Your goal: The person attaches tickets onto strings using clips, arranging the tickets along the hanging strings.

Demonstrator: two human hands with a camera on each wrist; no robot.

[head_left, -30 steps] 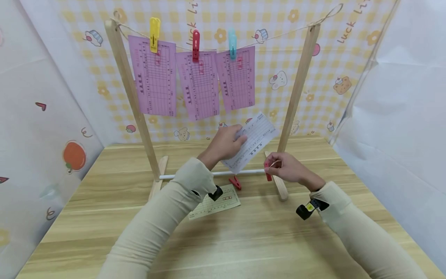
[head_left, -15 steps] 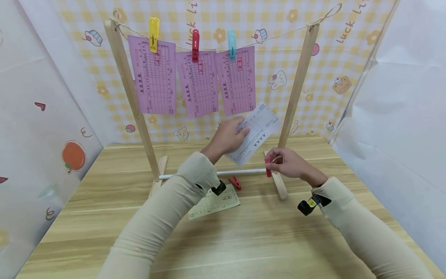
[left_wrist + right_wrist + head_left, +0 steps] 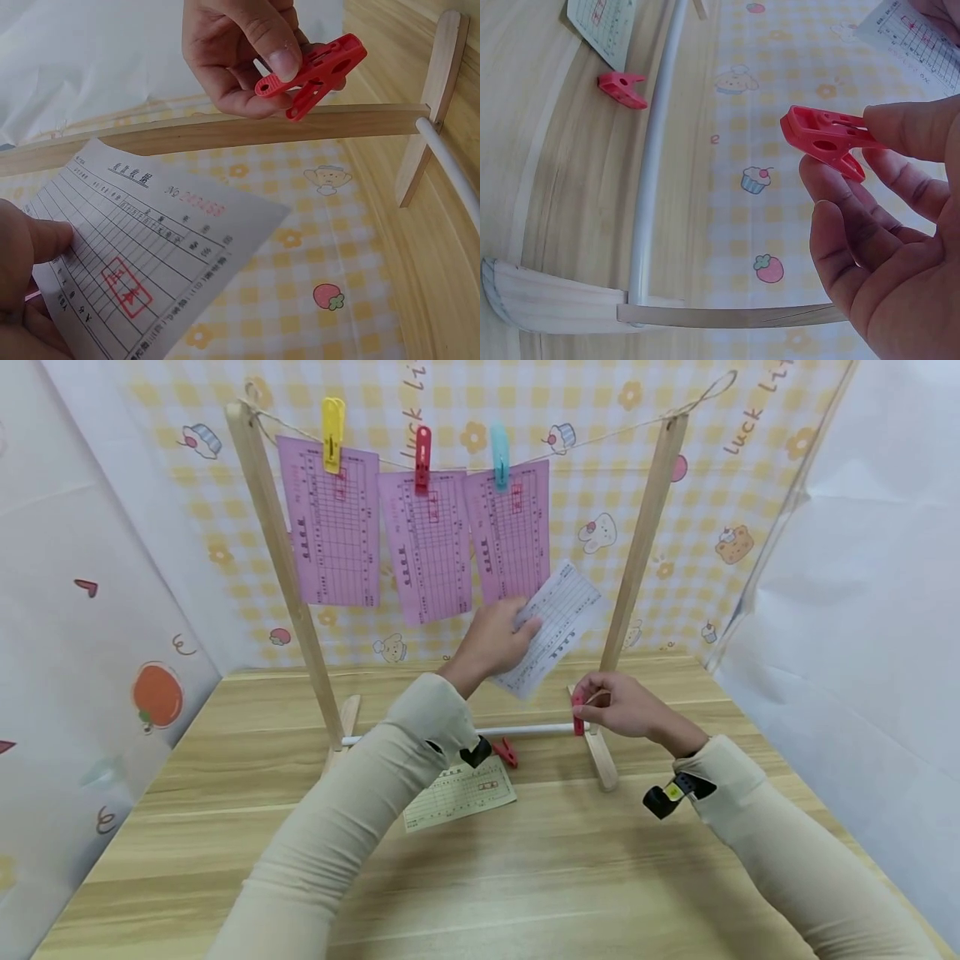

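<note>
My left hand (image 3: pixel 495 639) pinches the white slip (image 3: pixel 558 622) tilted below the string, right hand (image 3: pixel 622 706) gripping a red peg (image 3: pixel 577 714) lower right

Both arms in long cream sleeves (image 3: pixel 352 827), snug ribbed cuffs. Small black cam clipped at each wrist, right one (image 3: pixel 670 795) has yellow sticker. Hands bare.

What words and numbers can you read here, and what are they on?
"Luck Li": printed on the checked backdrop, cut off by the top edge, and part of it again near the top middle.
White slip in the left hand: a faint red number and printed characters, too blurred to read.
Three pink slips and the yellow slip: print too small to read.
</note>
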